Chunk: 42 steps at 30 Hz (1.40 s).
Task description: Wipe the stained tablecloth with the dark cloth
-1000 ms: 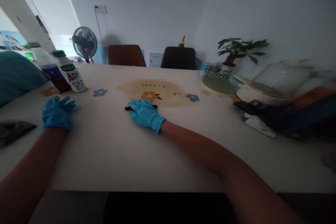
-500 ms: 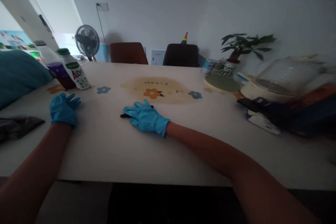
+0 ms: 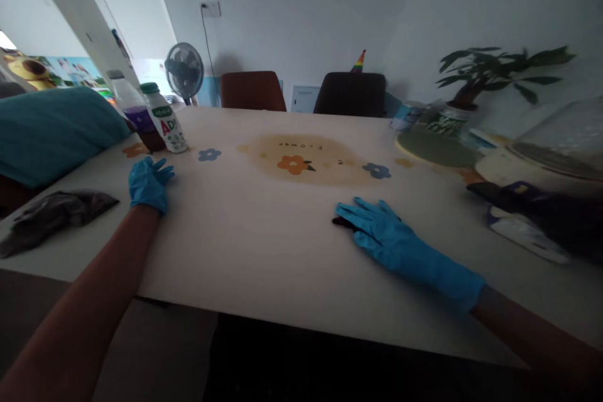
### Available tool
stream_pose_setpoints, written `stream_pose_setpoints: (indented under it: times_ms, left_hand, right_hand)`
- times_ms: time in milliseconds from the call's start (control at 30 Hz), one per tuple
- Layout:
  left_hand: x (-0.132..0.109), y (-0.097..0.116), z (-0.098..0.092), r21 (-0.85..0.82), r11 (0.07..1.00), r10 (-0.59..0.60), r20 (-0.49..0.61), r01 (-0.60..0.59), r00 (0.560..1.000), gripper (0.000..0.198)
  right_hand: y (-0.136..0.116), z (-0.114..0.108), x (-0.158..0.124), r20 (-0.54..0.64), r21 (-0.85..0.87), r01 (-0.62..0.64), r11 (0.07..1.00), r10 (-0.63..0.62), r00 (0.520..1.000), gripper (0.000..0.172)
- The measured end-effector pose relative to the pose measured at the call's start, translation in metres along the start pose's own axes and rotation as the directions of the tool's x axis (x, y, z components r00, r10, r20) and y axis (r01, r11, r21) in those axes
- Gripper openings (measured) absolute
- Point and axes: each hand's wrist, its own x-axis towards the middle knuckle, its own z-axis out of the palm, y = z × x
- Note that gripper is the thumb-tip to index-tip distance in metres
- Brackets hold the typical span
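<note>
My right hand (image 3: 384, 232), in a blue glove, presses palm down on the white table (image 3: 245, 251), fingers stretched forward. Under it is a black cloth (image 3: 345, 223), which shows only as a dark edge at the fingertips. My left hand (image 3: 148, 183), also gloved in blue, rests on the table at the left with fingers partly spread and nothing visible in them. Just beyond it stand a white bottle with a green cap (image 3: 166, 122) and a purple-labelled bottle of dark liquid (image 3: 144, 125). A crumpled grey cloth (image 3: 61, 213) lies left of that hand.
On the right are a potted plant (image 3: 451, 120), a round green mat (image 3: 433, 149), a clear-domed container (image 3: 560, 144) and a white packet (image 3: 527, 235). Two chairs, one brown (image 3: 253, 91) and one dark (image 3: 351, 94), stand across the table. A fan (image 3: 184, 69) is behind.
My right hand has slid right across the table with the black cloth under it, and more of its glove cuff shows. The view has turned left; my left hand stays near the bottles.
</note>
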Motion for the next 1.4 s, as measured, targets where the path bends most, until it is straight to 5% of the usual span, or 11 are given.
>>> stream_pose_setpoints:
  times_ms: [200,500,700,900,1100,1400]
  left_hand:
    - [-0.006,0.003,0.005,-0.002,1.000,-0.024,0.002,0.024,1.000,0.012]
    - [-0.008,0.001,0.006,-0.041,0.999,-0.026,0.030,0.027,0.999,0.015]
    - [-0.011,0.006,0.010,-0.082,0.993,-0.078,0.023,0.080,0.997,0.023]
    - [-0.006,0.002,0.008,-0.074,0.995,-0.072,0.036,0.074,0.997,0.016]
    - [-0.002,-0.003,0.007,-0.067,0.996,-0.052,0.039,0.055,0.998,0.014]
    - [-0.005,0.002,0.007,-0.054,0.997,-0.062,0.031,0.063,0.998,0.015]
  right_hand:
    - [-0.030,0.013,0.035,0.043,0.127,0.146,0.981,-0.152,0.987,0.065]
    - [-0.115,0.024,0.183,0.080,0.227,0.441,0.868,-0.468,0.880,0.056]
    - [-0.170,0.033,0.281,0.109,0.199,0.414,0.888,-0.440,0.891,0.055]
    - [-0.201,0.038,0.337,0.054,0.188,0.292,0.938,-0.307,0.950,0.051]
    - [-0.210,0.039,0.331,0.033,0.180,0.279,0.943,-0.289,0.957,0.052]
    - [-0.165,0.034,0.228,0.103,0.245,0.457,0.855,-0.492,0.864,0.060]
